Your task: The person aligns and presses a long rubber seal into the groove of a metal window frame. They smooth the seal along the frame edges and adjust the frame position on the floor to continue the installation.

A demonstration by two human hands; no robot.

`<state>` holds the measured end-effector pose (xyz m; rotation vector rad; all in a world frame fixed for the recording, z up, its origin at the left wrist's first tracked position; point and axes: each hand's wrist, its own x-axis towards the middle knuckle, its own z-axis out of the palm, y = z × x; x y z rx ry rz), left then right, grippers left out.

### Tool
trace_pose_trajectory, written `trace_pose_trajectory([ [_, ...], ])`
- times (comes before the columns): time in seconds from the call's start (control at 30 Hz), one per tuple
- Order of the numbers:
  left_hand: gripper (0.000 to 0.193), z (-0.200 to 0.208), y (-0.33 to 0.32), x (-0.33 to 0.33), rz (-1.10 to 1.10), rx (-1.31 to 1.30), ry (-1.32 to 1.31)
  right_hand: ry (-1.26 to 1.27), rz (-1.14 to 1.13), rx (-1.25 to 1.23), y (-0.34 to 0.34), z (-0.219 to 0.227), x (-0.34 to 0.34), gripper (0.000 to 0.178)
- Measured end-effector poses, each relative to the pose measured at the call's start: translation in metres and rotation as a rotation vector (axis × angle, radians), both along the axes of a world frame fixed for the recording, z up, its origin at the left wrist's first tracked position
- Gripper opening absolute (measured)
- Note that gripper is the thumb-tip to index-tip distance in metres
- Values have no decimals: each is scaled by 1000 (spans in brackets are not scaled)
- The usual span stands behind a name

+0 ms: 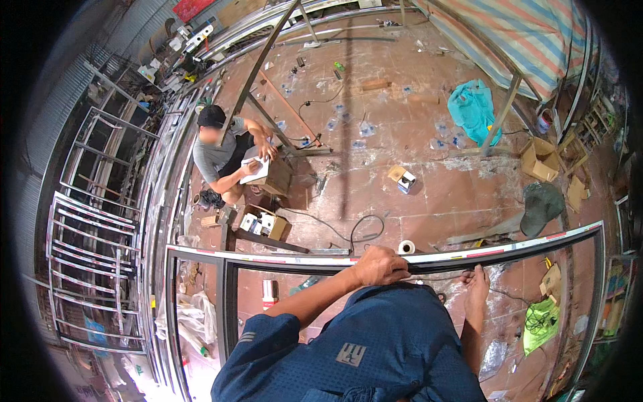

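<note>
A large dark metal window or door frame [231, 315] stands around my body, its long bar with a red-and-white protective strip [462, 256] crossing in front of me. My left hand [382, 266] is closed at the inner edge of this bar, knuckles up. To its right, my right hand [476, 285] has its fingers raised against the bar's underside, pinched together. A thin dark strip [435, 276] runs along the bar between both hands and seems to pass into their fingers. Its exact kind is too small to tell.
A person [221, 147] crouches at a wooden box [276, 177], writing on paper. A white roll [406, 247] stands just beyond the bar. A cable [353, 234], a small open carton [402, 179], a teal cloth [474, 110] and a green bag [541, 325] lie on the floor. Metal frames [97, 268] lean at left.
</note>
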<state>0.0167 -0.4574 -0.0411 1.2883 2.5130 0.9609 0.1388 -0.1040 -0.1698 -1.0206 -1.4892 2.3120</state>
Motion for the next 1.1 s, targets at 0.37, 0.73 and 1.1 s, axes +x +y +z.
trace_pose_trajectory([
  [0.37,27,36,15,34,323,-69,-298,-130,139,255,18,-1,0,42],
  [0.73,20,1,12,48,264,-117,51,-100,115,24,7,10,-2,33],
  [1.1,20,-9,6,49,243,-87,130,9,-17,-8,-17,-2,-6,30],
])
